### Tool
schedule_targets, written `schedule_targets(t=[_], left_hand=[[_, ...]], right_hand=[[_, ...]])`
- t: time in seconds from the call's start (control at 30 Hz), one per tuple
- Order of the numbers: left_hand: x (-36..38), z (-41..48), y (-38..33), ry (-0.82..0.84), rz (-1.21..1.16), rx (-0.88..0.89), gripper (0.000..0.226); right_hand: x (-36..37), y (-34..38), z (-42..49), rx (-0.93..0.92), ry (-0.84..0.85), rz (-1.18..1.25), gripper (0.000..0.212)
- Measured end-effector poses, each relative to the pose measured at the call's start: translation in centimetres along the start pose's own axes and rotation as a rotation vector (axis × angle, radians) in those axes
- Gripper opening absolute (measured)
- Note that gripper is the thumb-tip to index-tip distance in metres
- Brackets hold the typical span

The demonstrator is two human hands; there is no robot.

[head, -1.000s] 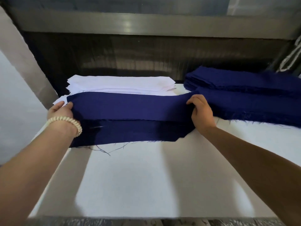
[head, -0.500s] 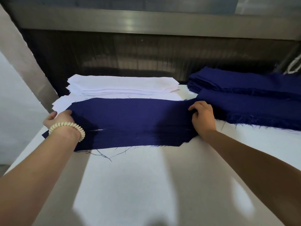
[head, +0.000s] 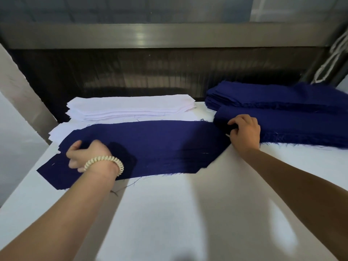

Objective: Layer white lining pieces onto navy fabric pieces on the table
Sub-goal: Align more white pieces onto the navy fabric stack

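Okay, head view: navy piece (head: pixel 160 146) lies flat mid-table (head: pixel 188 213), with frayed edges, loose threads and angled corners. It looks soft, light and floppy; I'd take it by both short ends and keep it taut. Right hand (head: pixel 244 131) grasps its 3 o'clock end, beside the navy stack (head: pixel 291 110) at 2. Left hand (head: pixel 88 155) is curled on its 9 o'clock end; pinching or pressing, I cannot tell. White lining stack (head: pixel 131 106) sits at 11.

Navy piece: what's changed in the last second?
The navy piece was lowered from held-up to flat on the table. The left hand left its end and moved inward onto it. The right hand still grips the right end. White stack and navy stack unchanged.
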State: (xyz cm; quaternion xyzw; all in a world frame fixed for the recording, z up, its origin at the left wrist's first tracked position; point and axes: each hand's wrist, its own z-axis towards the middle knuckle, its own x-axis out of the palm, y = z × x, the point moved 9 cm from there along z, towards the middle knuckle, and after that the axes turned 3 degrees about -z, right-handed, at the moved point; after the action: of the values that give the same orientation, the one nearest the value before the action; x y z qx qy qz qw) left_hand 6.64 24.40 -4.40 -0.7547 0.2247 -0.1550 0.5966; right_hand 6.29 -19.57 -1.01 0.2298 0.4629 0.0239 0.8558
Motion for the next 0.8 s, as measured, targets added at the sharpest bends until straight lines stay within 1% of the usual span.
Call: schedule_targets(t=[0.07,0.2,0.23,0.33,0.43,0.63,0.8], left_hand=[[0.9,-1.7,0.6,0.027,0.020,-0.009,0.046],[2.6,-4.8,2.1,0.048,0.005,-0.097,0.055],[3.0,-5.1,2.1,0.054,0.002,-0.093,0.056],[3.0,-4.1,1.5,0.036,0.024,0.002,0.055],[1.9,-2.5,1.4,-0.020,0.079,0.023,0.050],[2.2,-2.2,1.3,0.012,0.058,0.053,0.047],[2.1,-2.6,1.4,0.055,0.023,0.071,0.050]], right_hand=[[-0.4,-0.9,0.5,0.037,-0.005,-0.030,0.033],[0.1,-3.0,1.2,0.114,0.118,-0.158,0.038],[0.2,-3.4,1.2,0.118,0.144,-0.173,0.038],[0.4,-4.1,1.2,0.108,0.180,-0.186,0.036],[0.6,-4.3,1.1,0.090,0.183,-0.186,0.035],[0.7,-3.7,0.7,0.128,0.122,-0.184,0.035],[1.5,-1.7,-0.2,0.076,0.125,-0.161,0.036]])
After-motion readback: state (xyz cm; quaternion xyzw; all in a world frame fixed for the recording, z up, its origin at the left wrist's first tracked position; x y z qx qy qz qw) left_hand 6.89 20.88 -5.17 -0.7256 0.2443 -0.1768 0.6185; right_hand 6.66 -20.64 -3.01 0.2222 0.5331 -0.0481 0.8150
